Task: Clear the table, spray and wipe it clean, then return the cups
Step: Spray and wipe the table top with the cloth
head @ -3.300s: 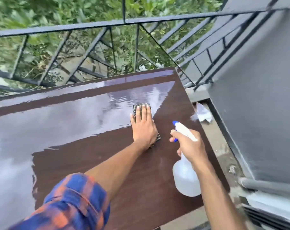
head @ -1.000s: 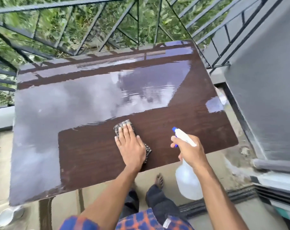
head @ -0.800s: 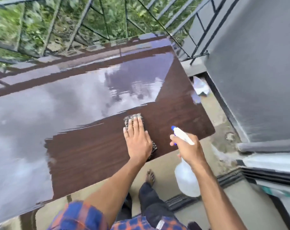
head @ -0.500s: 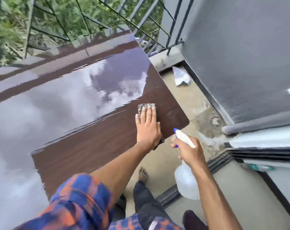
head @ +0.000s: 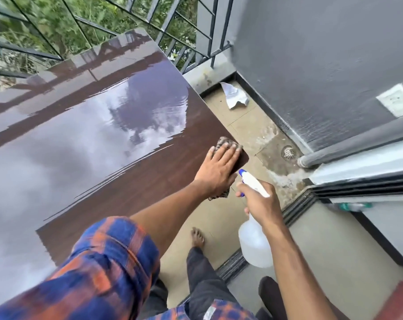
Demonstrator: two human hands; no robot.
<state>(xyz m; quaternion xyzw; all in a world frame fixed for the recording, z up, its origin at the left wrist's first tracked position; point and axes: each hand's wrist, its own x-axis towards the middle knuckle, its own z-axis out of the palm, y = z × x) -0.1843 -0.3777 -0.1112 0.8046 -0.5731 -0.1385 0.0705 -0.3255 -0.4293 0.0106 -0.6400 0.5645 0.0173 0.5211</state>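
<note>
The glossy dark-brown table point(head: 98, 144) fills the left half of the head view, wet and reflecting sky. My left hand point(head: 219, 170) lies flat on a grey checked cloth point(head: 225, 142) at the table's near right corner, fingers spread over it. Part of the cloth pokes out under my wrist at the table edge. My right hand point(head: 260, 199) holds a clear spray bottle point(head: 253, 245) with a white and blue trigger head, off the table over the floor, just right of my left hand. No cups are in view.
A black metal railing point(head: 172, 26) runs behind the table with green leaves beyond. A grey wall point(head: 322, 54) stands at right. On the tiled floor lie a crumpled white paper point(head: 234, 96) and a round drain point(head: 289, 152). My bare foot point(head: 197, 237) is below the table edge.
My left hand has slid the cloth rightwards along the near part of the table to its right corner. The view has swung right. My right hand keeps the bottle at the same pose.
</note>
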